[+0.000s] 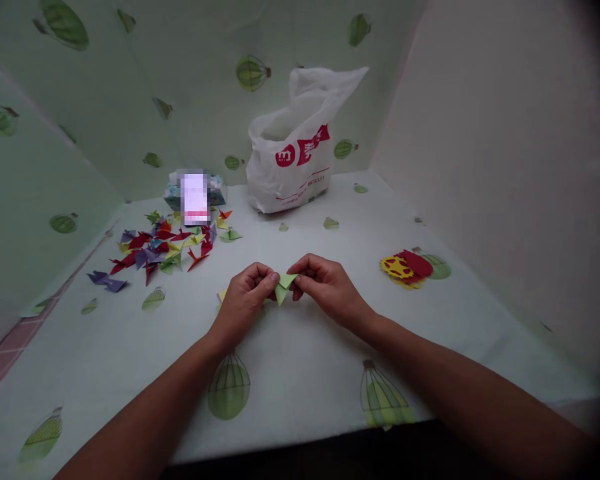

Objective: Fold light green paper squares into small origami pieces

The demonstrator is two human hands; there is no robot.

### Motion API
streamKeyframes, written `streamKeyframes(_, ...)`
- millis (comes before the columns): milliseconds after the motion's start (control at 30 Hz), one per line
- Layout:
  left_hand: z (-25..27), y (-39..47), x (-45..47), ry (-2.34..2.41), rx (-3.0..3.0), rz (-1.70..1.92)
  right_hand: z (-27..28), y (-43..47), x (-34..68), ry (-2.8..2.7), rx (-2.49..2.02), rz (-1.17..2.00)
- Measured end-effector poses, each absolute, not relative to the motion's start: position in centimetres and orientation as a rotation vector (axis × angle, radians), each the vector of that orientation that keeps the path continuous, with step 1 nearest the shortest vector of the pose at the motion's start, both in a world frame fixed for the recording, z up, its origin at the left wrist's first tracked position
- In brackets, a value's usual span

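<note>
A small piece of light green folded origami paper is held just above the table by both hands. On its left edge, my left hand pinches it between thumb and fingers. My right hand grips the right corner the same way, fingers curled behind. The paper has a flat top edge and a point facing down toward me. Partly hidden behind my left hand lies some yellow paper on the cloth.
Many-coloured folded paper birds form a pile at the left. Behind them stand a lit phone and a tissue box. A white plastic bag sits at the back. Red and yellow paper cutouts lie right on the balloon-print tablecloth.
</note>
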State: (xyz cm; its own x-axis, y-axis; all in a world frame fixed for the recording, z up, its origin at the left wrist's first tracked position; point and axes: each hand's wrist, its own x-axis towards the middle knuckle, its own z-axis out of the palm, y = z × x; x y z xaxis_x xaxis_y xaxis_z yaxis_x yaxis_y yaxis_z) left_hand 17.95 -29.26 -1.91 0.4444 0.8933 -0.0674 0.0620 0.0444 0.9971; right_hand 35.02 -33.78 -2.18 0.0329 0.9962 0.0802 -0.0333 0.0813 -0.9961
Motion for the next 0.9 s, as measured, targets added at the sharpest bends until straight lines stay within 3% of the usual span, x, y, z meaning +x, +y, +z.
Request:
streamKeyframes(367, -2.36, -28.77, 17.77, 0.929, 1.388, 0.815, -2.28, -33.94, 35.27, -1.382, -1.296, 0.956)
streamKeyframes(633, -2.26, -28.68, 17.5, 0.973, 1.454, 0.821, -1.87, -33.98, 35.32, -1.351, -1.295, 1.067)
streamKeyframes(900, -2.7, -28.28, 17.34, 0.942, 1.395, 0.893, -2.62, -33.73, 35.33, -1.219, -1.113, 1.383)
